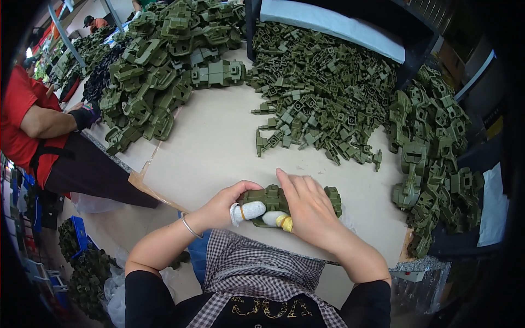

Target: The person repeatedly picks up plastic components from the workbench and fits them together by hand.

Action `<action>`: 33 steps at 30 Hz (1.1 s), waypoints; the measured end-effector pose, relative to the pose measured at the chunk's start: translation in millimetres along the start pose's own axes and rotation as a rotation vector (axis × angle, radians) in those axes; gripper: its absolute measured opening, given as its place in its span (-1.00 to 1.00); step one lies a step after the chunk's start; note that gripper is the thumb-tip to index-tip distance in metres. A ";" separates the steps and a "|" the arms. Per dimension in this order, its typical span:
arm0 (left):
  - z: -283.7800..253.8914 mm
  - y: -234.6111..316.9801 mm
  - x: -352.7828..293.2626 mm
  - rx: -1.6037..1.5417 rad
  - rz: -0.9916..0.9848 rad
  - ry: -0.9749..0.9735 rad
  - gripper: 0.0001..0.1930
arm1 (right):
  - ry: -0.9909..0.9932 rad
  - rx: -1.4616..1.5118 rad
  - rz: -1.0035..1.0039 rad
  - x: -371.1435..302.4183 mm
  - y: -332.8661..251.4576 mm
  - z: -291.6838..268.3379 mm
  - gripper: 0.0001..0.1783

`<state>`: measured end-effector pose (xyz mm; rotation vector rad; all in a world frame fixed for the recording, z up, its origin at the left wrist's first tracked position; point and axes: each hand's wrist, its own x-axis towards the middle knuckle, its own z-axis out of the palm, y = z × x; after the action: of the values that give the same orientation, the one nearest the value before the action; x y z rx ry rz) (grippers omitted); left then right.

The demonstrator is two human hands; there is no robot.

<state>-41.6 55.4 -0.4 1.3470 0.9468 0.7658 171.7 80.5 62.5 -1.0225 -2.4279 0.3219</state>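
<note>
An olive-green plastic toy vehicle body point(272, 198) is at the table's near edge, between my two hands. My left hand point(221, 205) grips its left end, with a white wrapping and an orange band on one digit pressed against its near side. Across its right part lies my right hand point(313, 212), fingers stretched over the top and a thumb with white and yellow wrapping against the near side. The part's right end shows beyond my right fingers. Whatever is under my right palm is hidden.
Many small green plastic parts point(322, 98) are heaped at the far middle. Larger green vehicle bodies are piled at far left point(158, 71) and on the right point(426, 158). A dark-framed shelf point(333, 27) stands behind. A person in a red shirt point(33, 115) works at the left.
</note>
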 end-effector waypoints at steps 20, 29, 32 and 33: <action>-37.0 45.6 -13.9 0.408 0.378 0.236 -0.51 | 0.058 -0.030 -0.104 -27.8 -19.2 -43.1 -0.20; -310.9 128.7 39.7 0.781 0.367 1.487 -0.56 | 0.217 -0.074 0.259 -76.0 25.5 -39.6 -0.31; -383.3 130.3 51.2 0.853 0.214 1.484 -0.45 | 0.288 -0.065 0.310 -89.0 32.8 -50.4 -0.29; -361.0 132.2 64.8 0.720 0.179 1.461 -0.41 | 0.336 -0.079 0.368 -95.7 39.1 -52.7 -0.28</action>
<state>-326.5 286.8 131.0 1.3508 2.4266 1.7174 280.4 40.2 59.7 -1.4345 -1.9635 0.1589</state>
